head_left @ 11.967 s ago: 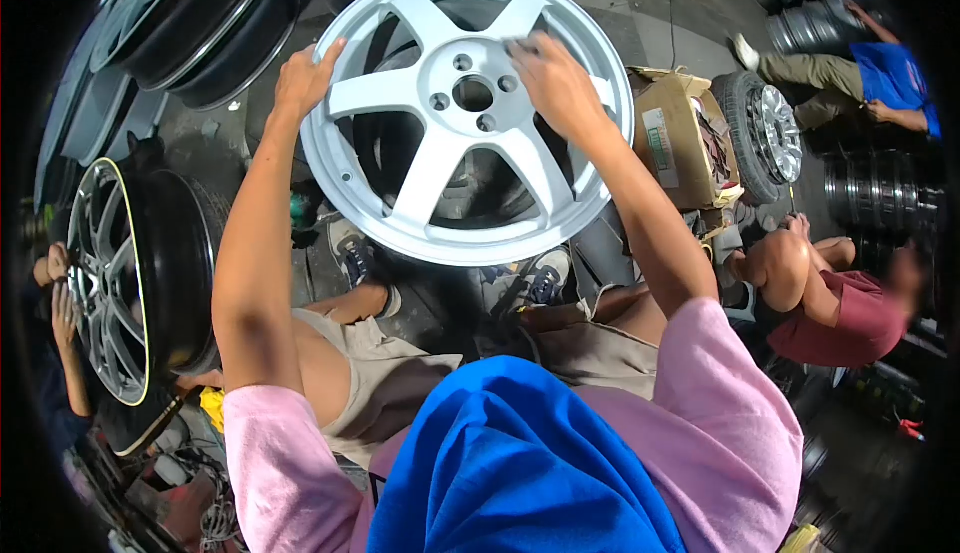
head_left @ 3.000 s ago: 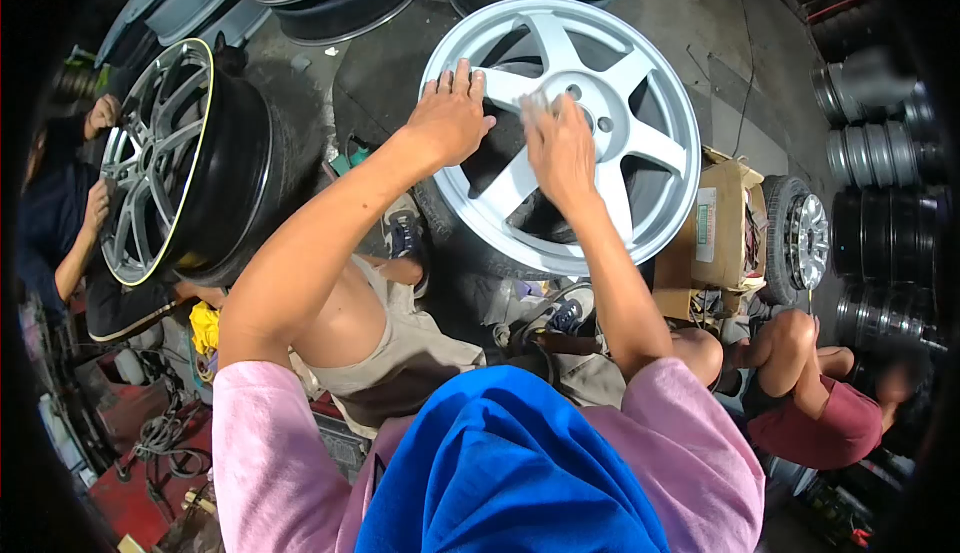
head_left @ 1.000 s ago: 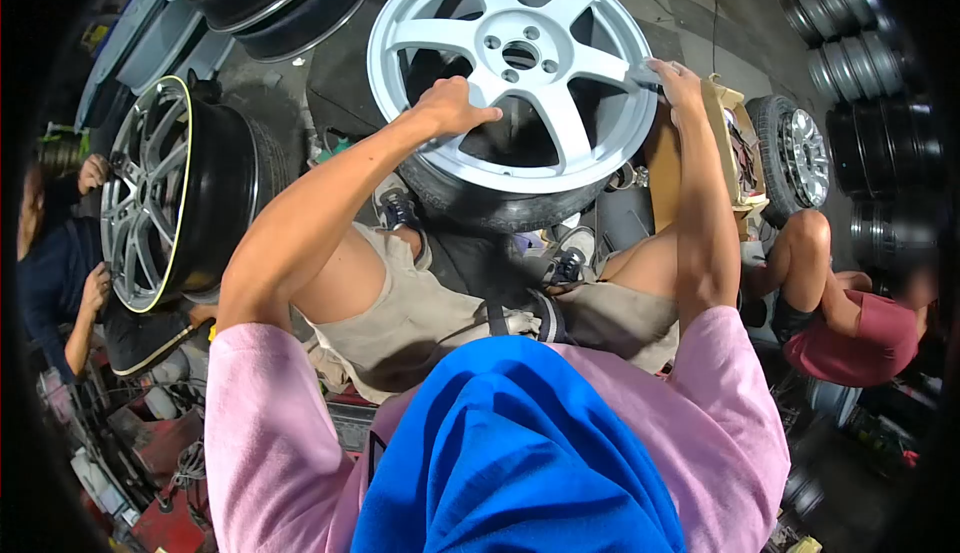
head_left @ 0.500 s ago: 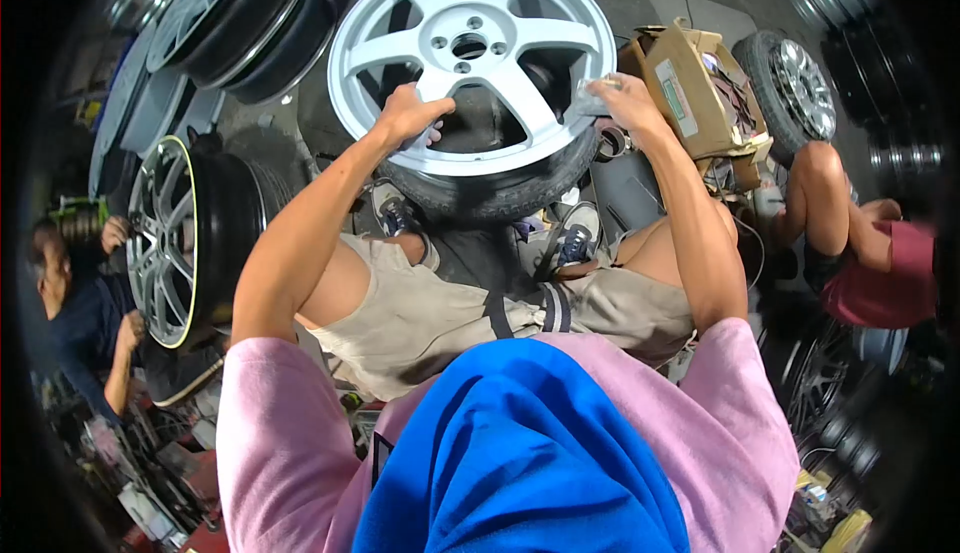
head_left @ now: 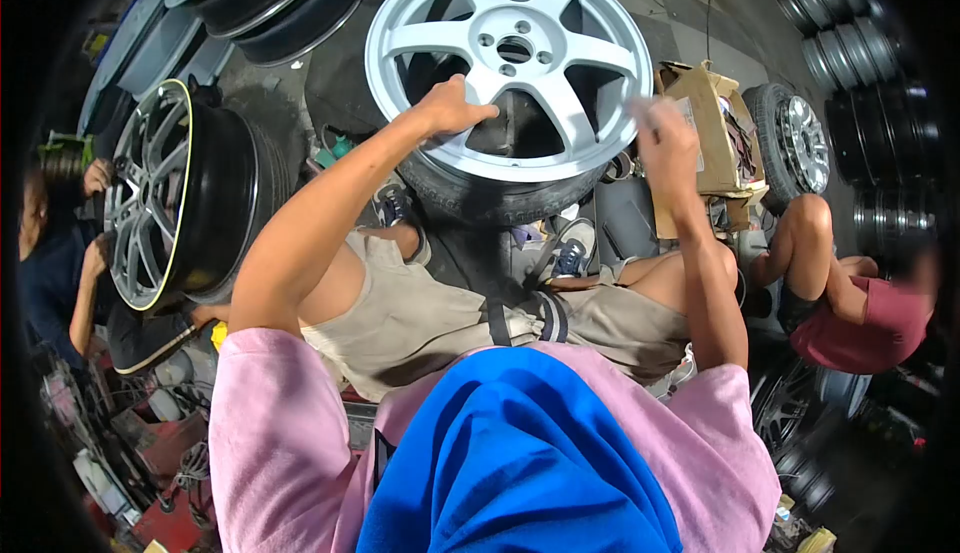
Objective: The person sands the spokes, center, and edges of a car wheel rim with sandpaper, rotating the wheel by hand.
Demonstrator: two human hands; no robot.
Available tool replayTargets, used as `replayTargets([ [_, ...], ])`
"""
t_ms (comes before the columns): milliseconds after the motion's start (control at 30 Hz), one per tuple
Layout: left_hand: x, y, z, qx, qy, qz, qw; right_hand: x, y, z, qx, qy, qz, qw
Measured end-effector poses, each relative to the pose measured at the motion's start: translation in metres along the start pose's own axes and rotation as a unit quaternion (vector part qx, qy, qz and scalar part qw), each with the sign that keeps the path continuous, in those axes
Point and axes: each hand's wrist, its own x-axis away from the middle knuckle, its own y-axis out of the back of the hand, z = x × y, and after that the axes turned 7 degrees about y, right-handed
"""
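A pale grey six-spoke wheel rim (head_left: pixel 583 50) lies face up on a black tyre (head_left: pixel 500 201) in front of me. My left hand (head_left: pixel 450 110) grips the rim's near left part, thumb stretched over a spoke and the other fingers hidden beneath. At the rim's right edge is my right hand (head_left: pixel 662 128), blurred, with its fingers curled. Whether it touches the edge or holds something small cannot be made out.
On the left a person's hands (head_left: pixel 97 178) hold a grey rim with a yellow-green edge (head_left: pixel 188 193). To the right are a cardboard box (head_left: pixel 700 118), a tyre with a chrome wheel (head_left: pixel 800 143), stacked rims (head_left: pixel 885 133) and a seated person in red (head_left: pixel 860 328).
Since half a second ago the rim appears further right in view. My right hand's fingers have curled in beside the edge. My left hand keeps its grip. Earlier, my right hand was over the spokes.
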Motion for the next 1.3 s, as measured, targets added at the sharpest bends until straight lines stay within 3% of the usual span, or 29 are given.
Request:
replayTargets([
  [33,0.01,0.011,-0.003,0.006,0.002,0.0,1.0,0.009,-0.003,0.017,-0.031,0.039,0.048,0.998],
  [100,0.033,0.038,-0.005,-0.173,-0.051,0.068,0.981,0.029,-0.014,0.034,-0.023,0.172,0.149,0.973],
  [133,0.042,0.051,0.003,-0.202,-0.095,0.095,0.97,0.037,-0.02,0.048,-0.013,0.172,0.182,0.968],
  [300,0.07,0.06,0.012,-0.276,-0.103,0.107,0.95,0.015,-0.075,0.093,-0.066,0.09,0.217,0.97],
  [367,0.078,0.062,-0.003,-0.398,-0.066,0.157,0.902,-0.012,-0.098,0.112,-0.089,0.059,0.25,0.962],
  [433,0.087,0.068,0.001,-0.386,-0.068,0.125,0.912,-0.024,-0.115,0.116,-0.158,0.041,0.225,0.961],
  [500,0.091,0.075,0.011,-0.37,-0.067,0.098,0.921,-0.02,-0.099,0.098,-0.161,0.037,0.279,0.946],
  [600,0.088,0.081,0.026,-0.343,-0.102,0.046,0.933,-0.011,-0.061,0.07,-0.145,0.106,0.299,0.937],
  [700,0.07,0.094,0.031,-0.277,-0.083,0.075,0.954,-0.011,-0.058,0.066,-0.022,0.086,0.37,0.925],
  [767,0.065,0.103,0.039,-0.246,-0.101,0.038,0.963,-0.019,-0.086,0.087,-0.068,0.041,0.334,0.939],
  [833,0.063,0.117,0.038,-0.166,-0.041,0.014,0.985,-0.041,-0.098,0.11,-0.096,0.036,0.316,0.943],
  [900,0.068,0.136,0.039,-0.192,-0.091,0.0,0.977,-0.054,-0.107,0.113,-0.37,-0.133,0.263,0.881],
  [967,0.071,0.144,0.05,-0.145,-0.088,-0.041,0.985,-0.055,-0.1,0.103,-0.318,-0.103,0.25,0.909],
  [1033,0.069,0.15,0.068,-0.123,-0.126,-0.044,0.983,-0.053,-0.082,0.088,-0.169,-0.014,0.257,0.951],
  [1067,0.072,0.155,0.071,-0.129,-0.085,-0.029,0.987,-0.045,-0.076,0.079,-0.105,-0.016,0.324,0.94],
  [1133,0.085,0.166,0.059,-0.123,0.014,0.001,0.992,-0.022,-0.085,0.073,-0.114,-0.019,0.336,0.935],
  [1233,0.063,0.162,0.08,-0.163,-0.06,-0.017,0.985,-0.021,-0.103,0.095,-0.178,-0.062,0.34,0.921],
  [1300,0.059,0.153,0.07,-0.158,-0.066,-0.012,0.985,-0.029,-0.122,0.109,-0.188,-0.006,0.264,0.946],
])
